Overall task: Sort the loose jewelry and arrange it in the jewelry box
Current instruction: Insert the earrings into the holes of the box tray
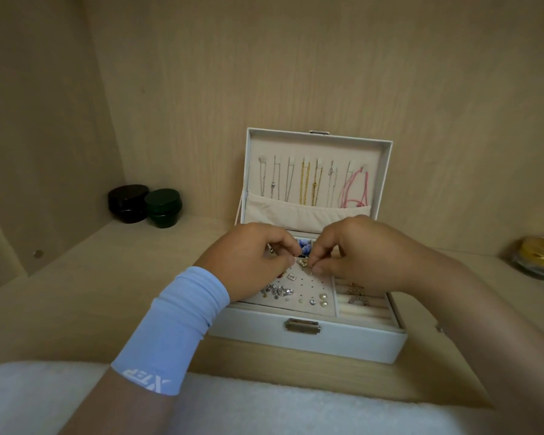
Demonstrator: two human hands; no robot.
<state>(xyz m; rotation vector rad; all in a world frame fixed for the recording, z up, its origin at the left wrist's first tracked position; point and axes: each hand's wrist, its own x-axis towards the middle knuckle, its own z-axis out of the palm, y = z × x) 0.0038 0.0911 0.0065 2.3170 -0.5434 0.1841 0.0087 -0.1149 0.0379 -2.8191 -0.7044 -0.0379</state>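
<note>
Nearest me a white fleecy cloth (264,403) lay along the shelf (76,293) edge, with my left forearm in a pale blue sleeve (176,328) over it. Just past that sat the jewelry box (308,343), open, clasp (302,327) facing me. My left hand (248,255) and right hand (358,255) met over the tray, fingers (319,257) of both curled in and pinching a small gold piece (303,263) right above the holed earring panel (308,285). I couldn't tell if it touched the panel. Done, by my read: crystal pieces (277,291) and pearl studs (322,298) on the panel's near rows, rings (355,296) in the rolls at right, something blue (305,244) in a back compartment, chains (305,183) and a pink cord (355,189) hung in the lid (387,171). Many holes were bare. No loose jewelry showed on the shelf except a glint (440,328) by my right forearm, too small to tell. I judged the task nearly finished. Farther back stood two dark jars (145,204) at left and a gold-lidded jar (537,257) at right.
</note>
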